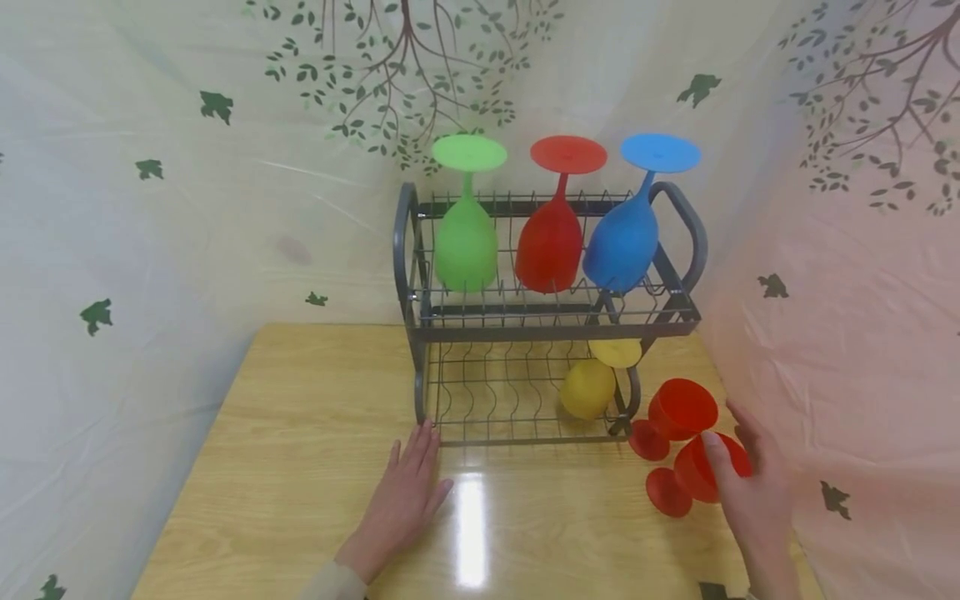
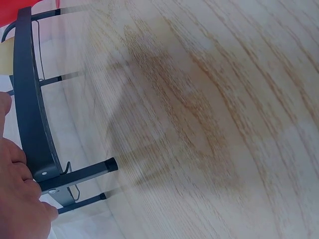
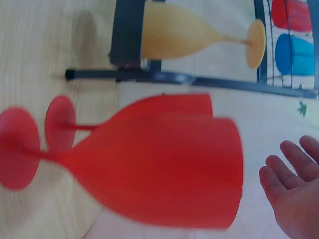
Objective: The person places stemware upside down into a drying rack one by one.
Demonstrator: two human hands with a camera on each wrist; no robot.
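Note:
A two-tier dark metal dish rack (image 1: 555,333) stands on the wooden table. My left hand (image 1: 405,500) lies at the rack's lower front left corner, its fingers extended and touching the frame; the left wrist view shows it against the rack's leg. Over on the right, my right hand (image 1: 757,492) is beside the nearer red goblet (image 1: 697,471), which stands upright. The right wrist view shows the fingers (image 3: 294,167) spread apart from the goblet's rim, gripping nothing. Just behind stands a second upright red goblet (image 1: 667,417).
Upside down on the upper tier are a green goblet (image 1: 466,250), a red goblet (image 1: 550,250) and a leaning blue goblet (image 1: 622,246). A yellow goblet (image 1: 587,390) sits at the lower tier's right end. A leaf-patterned curtain (image 1: 300,208) surrounds the table (image 1: 300,467).

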